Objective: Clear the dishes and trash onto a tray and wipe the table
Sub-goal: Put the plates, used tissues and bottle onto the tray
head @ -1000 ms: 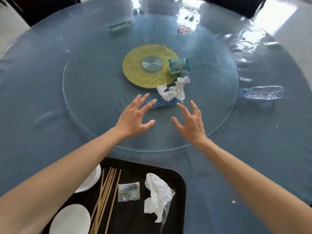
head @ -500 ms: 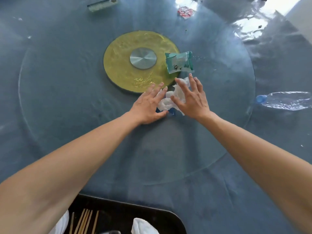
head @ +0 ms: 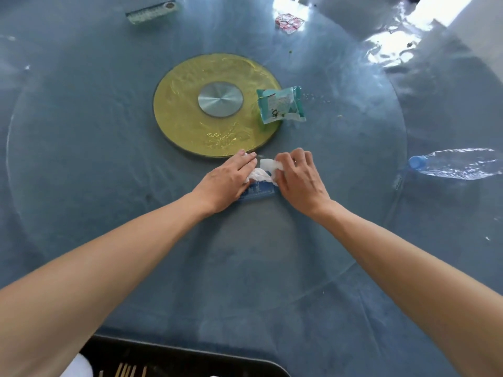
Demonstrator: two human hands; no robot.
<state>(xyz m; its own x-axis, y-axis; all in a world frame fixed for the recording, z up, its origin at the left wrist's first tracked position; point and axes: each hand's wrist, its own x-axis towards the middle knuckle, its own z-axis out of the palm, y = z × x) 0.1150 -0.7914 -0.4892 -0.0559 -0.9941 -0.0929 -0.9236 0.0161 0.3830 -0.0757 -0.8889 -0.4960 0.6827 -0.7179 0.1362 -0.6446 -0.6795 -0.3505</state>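
Both hands have closed in on the crumpled white tissue [head: 263, 170] since a second ago. Beneath it, the flat blue wrapper [head: 257, 193] lies lengthwise left-right on the table [head: 81, 159]. Left hand [head: 227, 180] presses it with straight fingers; right hand [head: 300, 178] curls around it.

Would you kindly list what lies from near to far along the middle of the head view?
Tray → blue wrapper → white tissue → gold disc → red wrapper.
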